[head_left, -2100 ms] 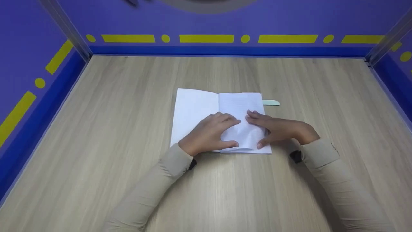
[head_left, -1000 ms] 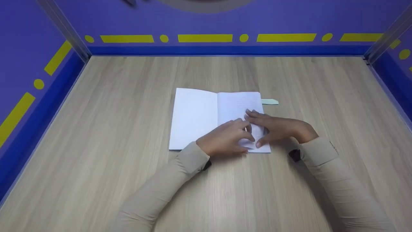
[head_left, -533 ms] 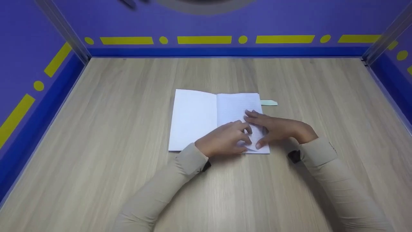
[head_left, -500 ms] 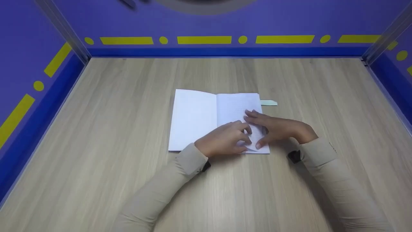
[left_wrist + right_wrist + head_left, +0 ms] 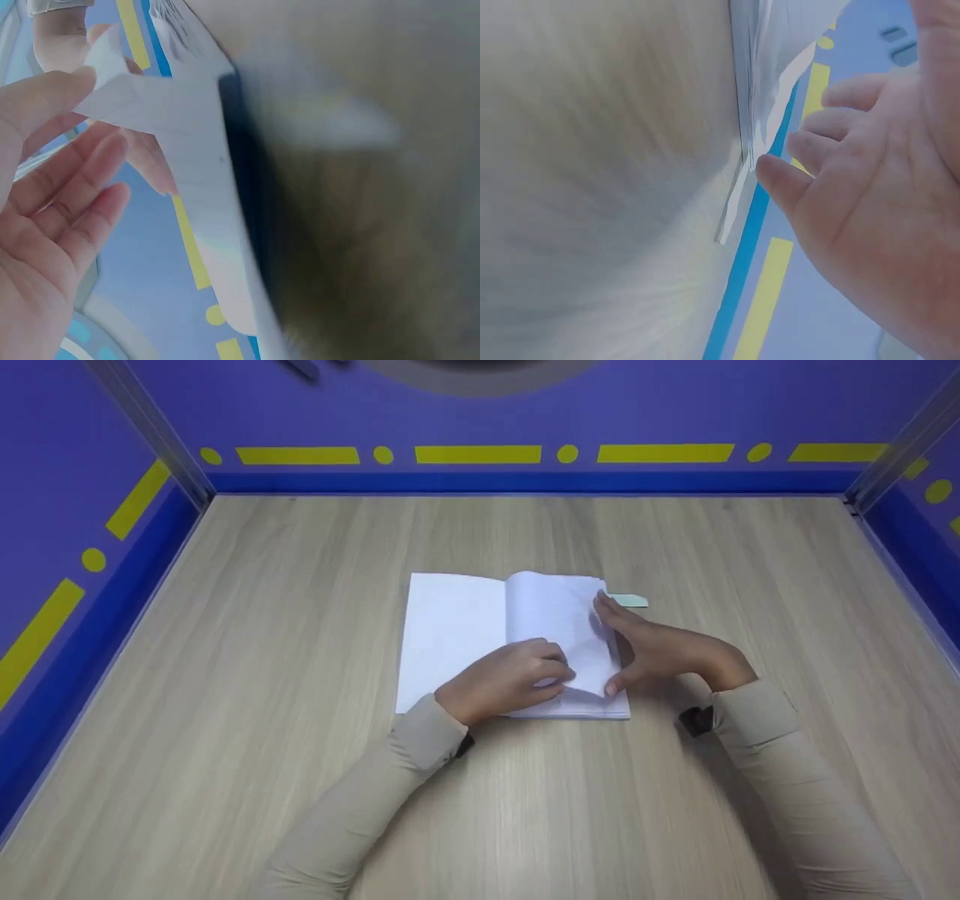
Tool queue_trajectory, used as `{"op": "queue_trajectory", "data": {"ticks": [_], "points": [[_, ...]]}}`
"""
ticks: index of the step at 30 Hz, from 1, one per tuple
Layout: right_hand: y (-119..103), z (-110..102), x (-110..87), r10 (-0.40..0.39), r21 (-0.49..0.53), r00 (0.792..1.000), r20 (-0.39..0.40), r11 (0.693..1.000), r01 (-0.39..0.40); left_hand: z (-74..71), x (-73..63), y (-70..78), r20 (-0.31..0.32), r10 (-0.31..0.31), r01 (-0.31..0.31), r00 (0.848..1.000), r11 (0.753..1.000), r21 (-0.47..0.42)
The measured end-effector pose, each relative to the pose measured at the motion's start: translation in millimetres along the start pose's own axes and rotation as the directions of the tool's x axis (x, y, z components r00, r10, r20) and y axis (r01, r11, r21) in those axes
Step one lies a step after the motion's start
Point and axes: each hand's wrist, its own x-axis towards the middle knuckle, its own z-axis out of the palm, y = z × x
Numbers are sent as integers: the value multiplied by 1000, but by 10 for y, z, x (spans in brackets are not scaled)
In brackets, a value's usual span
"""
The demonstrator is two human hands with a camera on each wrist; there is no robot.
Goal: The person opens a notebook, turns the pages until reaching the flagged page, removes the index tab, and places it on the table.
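Note:
An open notebook (image 5: 450, 637) lies on the table with a blank left page and a faintly lined right side. My left hand (image 5: 506, 679) reaches across its lower middle and pinches a right-side page (image 5: 135, 97) between thumb and finger; the sheet bows up near the spine. At the notebook's right edge, my right hand (image 5: 664, 649) has its fingers and thumb spread, fingertips right at the page's edge. The right wrist view shows that palm with relaxed fingers (image 5: 780, 180) beside the stacked pages. A pale green strip (image 5: 630, 600) sticks out from the notebook's right side.
The wood-grain table (image 5: 300, 607) spreads around the notebook. A blue and purple wall (image 5: 480, 420) with yellow dashes and dots stands behind it, and a similar panel (image 5: 60, 510) rises on the left.
My left hand first moved right over the lower page, then drew back left with a page pinched. That page has lifted and curved; my right hand has shifted outward to the page's edge.

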Motion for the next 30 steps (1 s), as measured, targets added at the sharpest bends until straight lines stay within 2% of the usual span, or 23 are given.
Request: {"op": "queue_trajectory", "data": {"ticks": [9, 13, 16, 19, 24, 27, 30], "points": [[62, -27, -12, 61, 105, 996, -63, 993, -54, -39, -56, -30, -92, -43, 38, 995, 998, -51], [77, -23, -23, 70, 105, 995, -70, 992, -63, -65, -71, -38, -127, -67, 58, 990, 995, -75], [89, -8, -29, 72, 94, 995, -62, 993, -66, -79, -77, -50, -178, -83, 62, 981, 991, -120], [100, 9, -36, 63, 93, 996, -61, 994, -58, -98, -74, -64, -242, -117, 72, 963, 979, -190], [96, 41, -37, 38, 93, 997, -62, 995, -32, -134, -69, -86, -339, -202, 107, 919, 954, -281], [76, 54, -25, 41, 72, 998, -57, 997, -37, -158, -73, -99, -381, -243, 121, 892, 941, -318], [60, 70, -16, 50, 60, 998, -44, 997, -47, -189, -82, -106, -403, -277, 132, 872, 927, -351]]}}
